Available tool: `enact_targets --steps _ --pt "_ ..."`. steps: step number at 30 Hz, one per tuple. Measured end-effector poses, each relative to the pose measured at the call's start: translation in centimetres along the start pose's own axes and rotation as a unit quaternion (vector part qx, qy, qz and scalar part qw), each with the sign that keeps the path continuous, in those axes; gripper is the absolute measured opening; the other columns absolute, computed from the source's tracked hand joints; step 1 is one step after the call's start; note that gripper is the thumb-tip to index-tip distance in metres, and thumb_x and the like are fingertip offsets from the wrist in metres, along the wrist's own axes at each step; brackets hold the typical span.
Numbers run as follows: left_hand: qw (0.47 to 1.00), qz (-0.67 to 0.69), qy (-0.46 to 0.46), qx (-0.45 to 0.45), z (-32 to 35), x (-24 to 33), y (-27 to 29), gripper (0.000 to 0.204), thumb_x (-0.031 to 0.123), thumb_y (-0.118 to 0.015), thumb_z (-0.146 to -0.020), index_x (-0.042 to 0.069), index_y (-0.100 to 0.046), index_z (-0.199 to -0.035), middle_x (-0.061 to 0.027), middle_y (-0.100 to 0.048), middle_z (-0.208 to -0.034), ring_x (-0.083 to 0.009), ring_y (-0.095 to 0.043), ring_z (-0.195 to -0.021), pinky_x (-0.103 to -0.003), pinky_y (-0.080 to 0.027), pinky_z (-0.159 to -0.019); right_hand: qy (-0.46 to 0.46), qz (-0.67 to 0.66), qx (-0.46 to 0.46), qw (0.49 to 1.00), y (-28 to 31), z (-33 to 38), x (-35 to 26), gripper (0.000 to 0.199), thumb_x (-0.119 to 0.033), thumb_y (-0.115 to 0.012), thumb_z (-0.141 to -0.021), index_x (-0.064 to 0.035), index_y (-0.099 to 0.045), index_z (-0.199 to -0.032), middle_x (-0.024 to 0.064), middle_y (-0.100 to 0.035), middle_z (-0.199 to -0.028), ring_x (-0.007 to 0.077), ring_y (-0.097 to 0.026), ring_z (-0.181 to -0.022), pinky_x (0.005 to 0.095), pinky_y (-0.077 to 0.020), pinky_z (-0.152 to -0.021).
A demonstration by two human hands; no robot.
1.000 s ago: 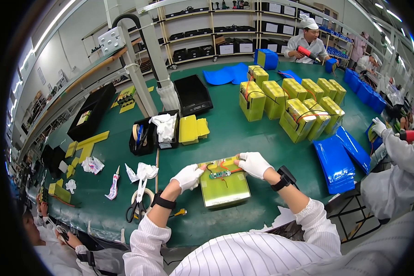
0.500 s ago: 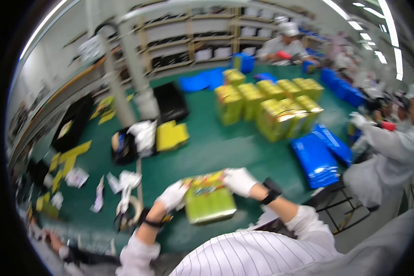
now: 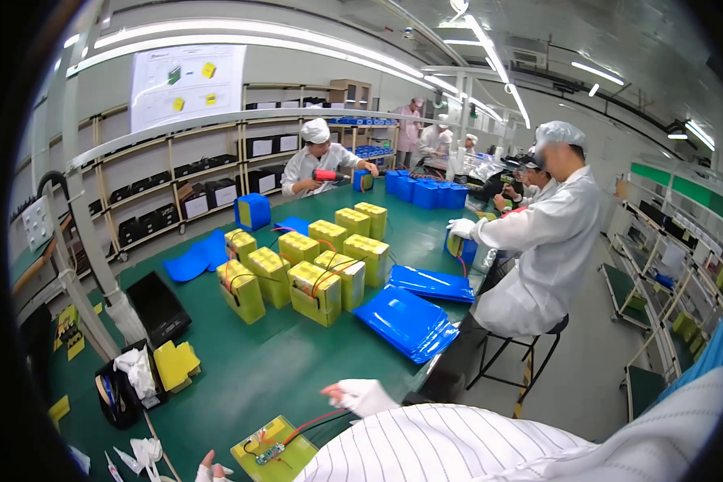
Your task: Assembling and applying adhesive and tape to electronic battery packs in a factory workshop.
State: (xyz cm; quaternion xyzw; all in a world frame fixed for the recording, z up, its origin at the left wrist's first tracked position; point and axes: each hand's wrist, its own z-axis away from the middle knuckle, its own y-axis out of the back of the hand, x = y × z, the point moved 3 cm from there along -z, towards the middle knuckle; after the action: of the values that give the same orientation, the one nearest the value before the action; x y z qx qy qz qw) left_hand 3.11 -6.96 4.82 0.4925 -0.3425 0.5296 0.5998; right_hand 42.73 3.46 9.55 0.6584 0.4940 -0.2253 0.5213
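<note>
A yellow-green battery pack (image 3: pixel 245 451) lies on the table close to me, with a small green circuit board (image 3: pixel 270 455) on top. Red and black wires (image 3: pixel 309 424) run from the board toward my body. My right hand (image 3: pixel 360 397), in a white glove with bare fingertips, is off the pack beyond its far right corner; its fingers stretch leftward and hold nothing. At the lower edge, my left hand (image 3: pixel 210 469) is beside the pack's left side, partly cut off, its visible fingers apart.
Wired yellow battery packs (image 3: pixel 315 289) stand mid-table. Blue sleeves (image 3: pixel 407 323) lie stacked at the right edge. Left are a black tray (image 3: pixel 159 308) and yellow sheets (image 3: pixel 176 364). One co-worker (image 3: pixel 320 165) holds a red heat gun (image 3: pixel 329 175); another (image 3: pixel 538 241) sits on a stool at right.
Both hands have let go of the battery pack they were gripping. My view has swung up and to the right, so the pack and hands now sit lower in it.
</note>
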Motion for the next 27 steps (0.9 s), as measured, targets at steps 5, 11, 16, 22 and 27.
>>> enact_targets --steps 5,11,16,22,27 --pt "0.963 0.180 -0.109 0.168 5.7 -0.6 3.5 0.034 0.012 -0.052 -0.103 -0.002 -0.050 -0.133 -0.0100 -0.063 -0.103 -0.0142 -0.063 -0.074 -0.021 -0.050 -0.063 -0.058 -0.029 0.199 0.978 2.3 4.6 -1.5 0.012 0.001 -0.060 -0.089 -0.0023 -0.071 -0.091 0.0052 -0.067 -0.075 0.0121 -0.064 -0.067 0.0275 -0.0520 -0.063" --pt "0.838 0.071 -0.155 0.518 11.2 -2.7 8.0 0.040 -0.002 -0.063 -0.091 0.004 -0.054 -0.130 -0.0022 -0.060 -0.095 -0.0088 -0.057 -0.076 -0.023 -0.049 -0.067 -0.028 -0.002 0.309 0.951 2.5 5.2 0.6 0.002 0.001 -0.064 -0.092 -0.0006 -0.063 -0.092 0.0057 -0.064 -0.084 0.0129 -0.060 -0.073 0.0268 -0.0497 -0.067" --pt "0.758 -0.028 -0.101 0.644 16.0 -4.2 9.4 0.044 -0.010 -0.065 -0.082 0.007 -0.061 -0.122 -0.0045 -0.060 -0.101 -0.0132 -0.059 -0.080 -0.028 -0.050 -0.074 -0.036 0.006 0.282 0.959 3.7 4.9 2.6 0.006 0.000 -0.058 -0.097 0.0011 -0.063 -0.099 0.0043 -0.061 -0.088 0.0113 -0.054 -0.072 0.0250 -0.0467 -0.068" --pt "0.777 -0.135 -0.018 0.615 16.7 -2.2 8.6 0.042 -0.001 -0.078 -0.075 0.007 -0.066 -0.114 -0.0089 -0.062 -0.105 -0.0203 -0.061 -0.086 -0.033 -0.051 -0.079 -0.037 -0.078 0.187 0.979 5.6 4.2 15.2 0.017 -0.009 -0.055 -0.101 -0.0051 -0.059 -0.117 0.0061 -0.063 -0.095 0.0110 -0.056 -0.069 0.0244 -0.0471 -0.066" --pt "0.782 -0.227 0.001 0.580 13.6 -4.1 9.8 0.093 0.027 -0.089 -0.066 0.001 -0.044 -0.144 -0.0201 -0.052 -0.132 -0.0355 -0.051 -0.120 -0.042 -0.043 -0.103 -0.002 -0.094 0.150 0.984 4.8 4.7 21.7 0.019 -0.012 -0.056 -0.101 -0.0071 -0.058 -0.119 0.0069 -0.063 -0.093 0.0125 -0.057 -0.068 0.0257 -0.0483 -0.064"
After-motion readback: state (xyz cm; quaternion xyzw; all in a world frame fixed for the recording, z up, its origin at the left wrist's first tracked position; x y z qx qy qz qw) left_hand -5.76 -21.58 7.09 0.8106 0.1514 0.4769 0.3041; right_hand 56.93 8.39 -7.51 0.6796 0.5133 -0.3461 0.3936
